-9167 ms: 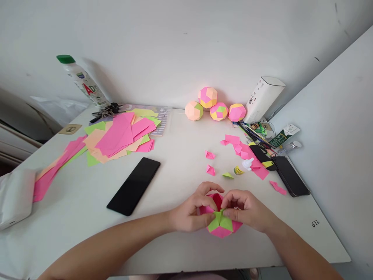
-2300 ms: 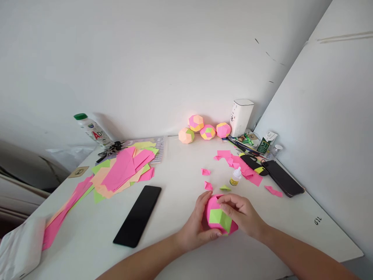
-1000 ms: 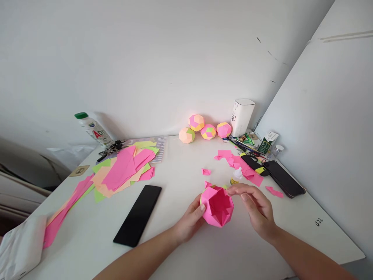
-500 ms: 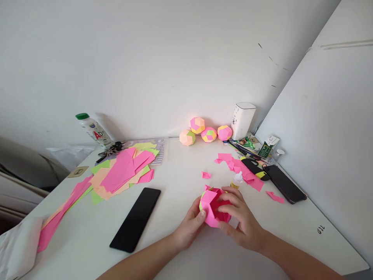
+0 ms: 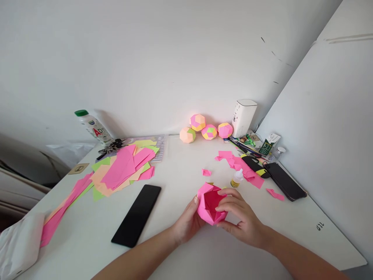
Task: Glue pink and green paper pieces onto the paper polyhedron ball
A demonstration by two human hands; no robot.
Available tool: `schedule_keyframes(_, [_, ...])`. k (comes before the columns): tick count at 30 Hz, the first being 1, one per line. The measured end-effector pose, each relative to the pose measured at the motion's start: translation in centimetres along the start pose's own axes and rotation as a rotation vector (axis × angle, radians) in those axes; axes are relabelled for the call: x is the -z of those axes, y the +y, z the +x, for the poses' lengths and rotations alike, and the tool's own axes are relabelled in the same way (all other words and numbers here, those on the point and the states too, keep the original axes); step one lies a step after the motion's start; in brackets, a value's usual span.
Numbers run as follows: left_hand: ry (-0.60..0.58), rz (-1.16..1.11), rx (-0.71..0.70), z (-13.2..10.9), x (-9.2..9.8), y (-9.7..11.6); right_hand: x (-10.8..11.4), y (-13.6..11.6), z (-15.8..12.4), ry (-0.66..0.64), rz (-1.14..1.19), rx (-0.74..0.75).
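A hollow pink paper ball (image 5: 207,212) is held between my two hands, its opening facing up and right. My left hand (image 5: 188,222) grips its left side, thumb on the outer face. On the right side, my right hand (image 5: 241,216) has its fingertips at the rim of the opening and its thumb on the lower edge. A small folded pink piece (image 5: 206,172) lies beyond the ball. Behind my right hand stands a small glue bottle (image 5: 236,179). Several pink pieces (image 5: 247,171) lie to the right.
Several finished paper balls (image 5: 209,132) sit by the wall near a white container (image 5: 244,118). A black phone (image 5: 136,216), colored paper sheets (image 5: 119,169) and a bottle (image 5: 94,128) are left. A black case (image 5: 284,181) lies right.
The ball has turned so that its opening faces more upward, and it has shifted slightly left. My left thumb has moved up along its side.
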State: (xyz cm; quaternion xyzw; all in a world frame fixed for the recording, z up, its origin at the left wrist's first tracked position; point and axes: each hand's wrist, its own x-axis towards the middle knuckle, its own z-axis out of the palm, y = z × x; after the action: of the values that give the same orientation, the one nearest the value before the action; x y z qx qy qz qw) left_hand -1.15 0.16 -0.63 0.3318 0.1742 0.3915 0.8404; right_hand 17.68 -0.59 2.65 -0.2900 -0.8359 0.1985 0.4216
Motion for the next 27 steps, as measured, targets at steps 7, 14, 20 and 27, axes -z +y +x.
schedule_keyframes(7, [-0.078,-0.005,0.051,-0.1,0.0,0.0,-0.2,-0.4,0.0,0.025,-0.09,0.082])
schedule_keyframes(14, [-0.052,0.059,0.016,-0.3,0.2,0.1,-0.3,-0.5,0.0,-0.055,-0.212,0.127])
schedule_keyframes(20, [0.053,0.189,-0.108,-0.2,0.7,-0.4,-0.6,0.1,-0.4,-0.098,-0.234,0.09])
schedule_keyframes(27, [0.16,0.268,-0.222,-0.3,1.4,-1.0,-0.5,0.0,-0.1,-0.057,-0.253,0.082])
